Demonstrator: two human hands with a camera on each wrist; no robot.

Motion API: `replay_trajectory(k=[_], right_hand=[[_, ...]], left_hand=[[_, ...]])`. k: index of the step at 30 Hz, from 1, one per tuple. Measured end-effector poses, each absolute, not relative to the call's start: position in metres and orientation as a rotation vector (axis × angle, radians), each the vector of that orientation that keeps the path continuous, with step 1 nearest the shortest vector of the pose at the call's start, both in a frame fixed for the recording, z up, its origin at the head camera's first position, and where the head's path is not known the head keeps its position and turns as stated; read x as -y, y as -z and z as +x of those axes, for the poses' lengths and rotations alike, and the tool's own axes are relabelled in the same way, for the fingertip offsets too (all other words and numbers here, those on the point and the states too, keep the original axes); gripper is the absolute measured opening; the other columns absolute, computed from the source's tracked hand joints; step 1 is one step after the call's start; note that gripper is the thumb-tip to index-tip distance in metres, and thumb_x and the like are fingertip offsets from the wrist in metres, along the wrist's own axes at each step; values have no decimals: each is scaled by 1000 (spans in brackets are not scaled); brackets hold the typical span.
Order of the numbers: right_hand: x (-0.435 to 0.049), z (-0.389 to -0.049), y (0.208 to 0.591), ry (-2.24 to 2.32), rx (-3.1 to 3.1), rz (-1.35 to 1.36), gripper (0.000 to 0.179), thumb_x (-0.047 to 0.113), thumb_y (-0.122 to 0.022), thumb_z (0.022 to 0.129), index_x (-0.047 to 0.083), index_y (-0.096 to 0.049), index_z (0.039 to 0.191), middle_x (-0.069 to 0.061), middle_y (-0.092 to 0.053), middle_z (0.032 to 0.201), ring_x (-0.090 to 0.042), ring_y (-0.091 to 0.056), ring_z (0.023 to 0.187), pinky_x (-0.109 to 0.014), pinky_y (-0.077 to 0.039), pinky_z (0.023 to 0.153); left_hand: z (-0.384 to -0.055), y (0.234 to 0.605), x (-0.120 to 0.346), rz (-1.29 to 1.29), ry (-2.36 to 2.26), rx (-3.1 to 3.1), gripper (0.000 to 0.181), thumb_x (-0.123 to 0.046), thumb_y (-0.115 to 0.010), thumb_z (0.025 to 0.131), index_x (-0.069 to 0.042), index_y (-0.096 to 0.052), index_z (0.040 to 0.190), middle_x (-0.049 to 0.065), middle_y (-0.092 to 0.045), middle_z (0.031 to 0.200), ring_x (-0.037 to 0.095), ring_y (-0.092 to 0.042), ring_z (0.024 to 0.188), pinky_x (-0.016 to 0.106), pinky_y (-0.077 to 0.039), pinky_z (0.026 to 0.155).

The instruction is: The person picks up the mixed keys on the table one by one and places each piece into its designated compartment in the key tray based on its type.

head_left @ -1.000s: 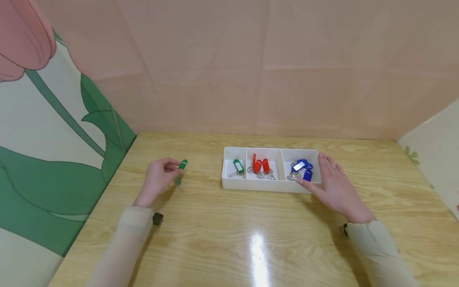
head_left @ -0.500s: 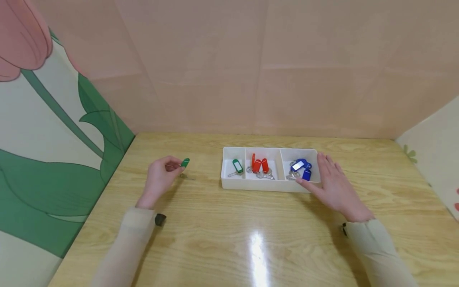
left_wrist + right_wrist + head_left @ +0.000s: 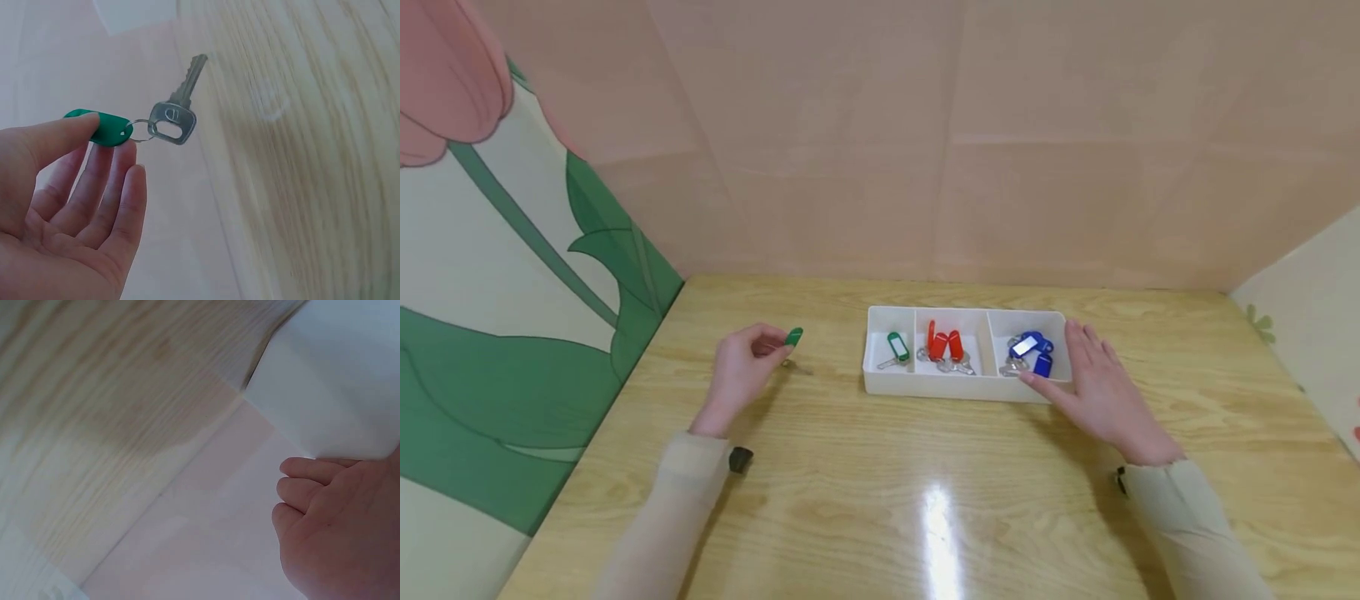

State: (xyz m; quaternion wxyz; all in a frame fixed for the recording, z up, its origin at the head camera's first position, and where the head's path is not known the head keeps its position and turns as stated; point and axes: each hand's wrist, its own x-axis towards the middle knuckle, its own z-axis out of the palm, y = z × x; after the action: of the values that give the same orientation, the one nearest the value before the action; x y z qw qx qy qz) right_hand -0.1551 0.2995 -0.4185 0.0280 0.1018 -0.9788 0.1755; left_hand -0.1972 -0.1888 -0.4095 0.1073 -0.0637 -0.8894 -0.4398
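My left hand [image 3: 741, 375] pinches a green key tag [image 3: 114, 129] between thumb and fingers, over the left part of the table. From its split ring a silver key [image 3: 187, 94] hangs, seen whole in the left wrist view. A white three-compartment tray [image 3: 955, 387] stands to the right of that hand. In its left compartment lies a green-tagged key [image 3: 898, 347]; the middle one has red-tagged keys [image 3: 956, 346], the right one blue-tagged keys [image 3: 1042, 365]. At the tray's right end rests my right hand [image 3: 1108, 396], fingers straight along the side and thumb at the front rim.
The wooden table [image 3: 850, 500] reaches back to a pinkish cloth backdrop [image 3: 880, 167]. A flower-patterned panel [image 3: 527, 333] borders it on the left, and a pale panel [image 3: 1322, 308] on the right.
The left hand has moved slightly right with the green tag. Its key, which pointed down toward me, now points to the right. The right hand and the tray have stayed put.
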Motion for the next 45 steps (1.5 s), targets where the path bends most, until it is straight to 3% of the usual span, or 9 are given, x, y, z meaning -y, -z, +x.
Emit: replay_trajectory(k=[11, 22, 45], right_hand=[[-298, -155, 414, -544, 3023, 307, 108, 65, -55, 97, -2, 1, 160, -26, 1, 166, -41, 6, 152, -55, 5, 121], [-299, -154, 417, -539, 3031, 310, 108, 65, -55, 97, -1, 2, 160, -25, 3, 166, -39, 8, 152, -55, 5, 121], [-299, -154, 419, -544, 3028, 308, 109, 66, -55, 96, 1, 3, 161, -22, 4, 167, -39, 7, 152, -53, 7, 120]], left_hand=[[-197, 409, 180, -144, 1397, 2555, 13, -12, -78, 92, -8, -73, 104, 6, -72, 102, 21, -70, 87, 36, -60, 78], [-194, 409, 162, -189, 1524, 2387, 16, -10, -79, 91, -5, -73, 106, 8, -73, 102, 22, -71, 87, 28, -59, 76], [-201, 394, 133, -325, 1595, 2260, 18, -4, -78, 91, -2, -71, 107, 8, -72, 102, 29, -71, 85, 33, -60, 77]])
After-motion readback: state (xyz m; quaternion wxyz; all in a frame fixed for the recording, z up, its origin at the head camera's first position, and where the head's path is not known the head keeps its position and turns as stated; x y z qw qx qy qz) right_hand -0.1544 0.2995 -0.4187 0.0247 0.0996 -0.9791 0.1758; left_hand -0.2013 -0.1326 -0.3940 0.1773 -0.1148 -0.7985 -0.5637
